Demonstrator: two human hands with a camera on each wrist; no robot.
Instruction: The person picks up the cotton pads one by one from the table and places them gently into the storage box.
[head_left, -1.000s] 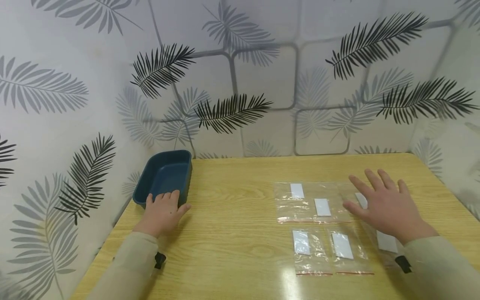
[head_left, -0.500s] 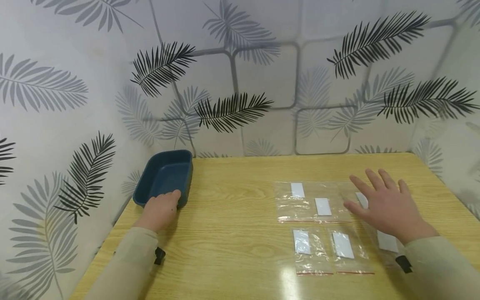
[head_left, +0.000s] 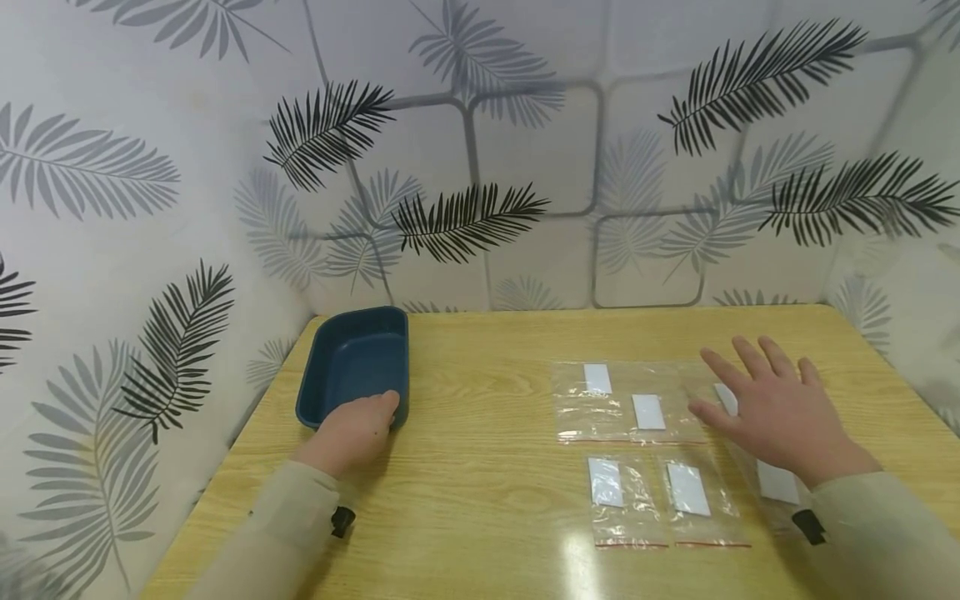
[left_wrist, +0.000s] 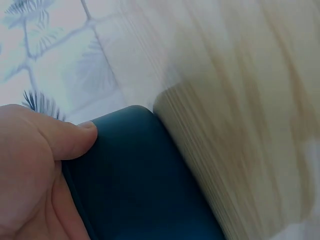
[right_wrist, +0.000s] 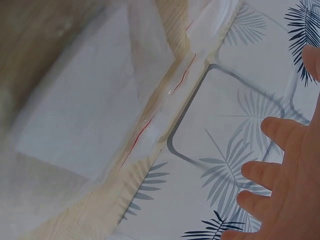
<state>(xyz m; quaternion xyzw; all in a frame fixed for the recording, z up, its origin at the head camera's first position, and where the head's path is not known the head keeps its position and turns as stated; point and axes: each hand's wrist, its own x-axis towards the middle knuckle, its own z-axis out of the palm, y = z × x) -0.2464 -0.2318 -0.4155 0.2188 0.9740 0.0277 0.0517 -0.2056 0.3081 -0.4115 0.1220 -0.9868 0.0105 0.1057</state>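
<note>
A dark blue plastic tray (head_left: 360, 367) with raised sides sits at the back left of the table. My left hand (head_left: 352, 433) grips its near rim; in the left wrist view the thumb (left_wrist: 75, 140) lies over the edge and the other fingers are behind the wall. On the right, my right hand (head_left: 776, 412) hovers with fingers spread, holding nothing. Below and around it lie clear zip bags with red seals, each with a white card inside, such as one bag (head_left: 708, 525) at the front. The hand hides part of the bags under it.
The bags, among them another one (head_left: 630, 525), lie in two rows on the right half of the wooden table (head_left: 480, 467). A leaf-patterned wall (head_left: 525, 150) stands right behind the table and along the left side.
My left hand has closed its fingers on the tray's near rim, and the tray has shifted to the right with it. My right hand has stayed in place.
</note>
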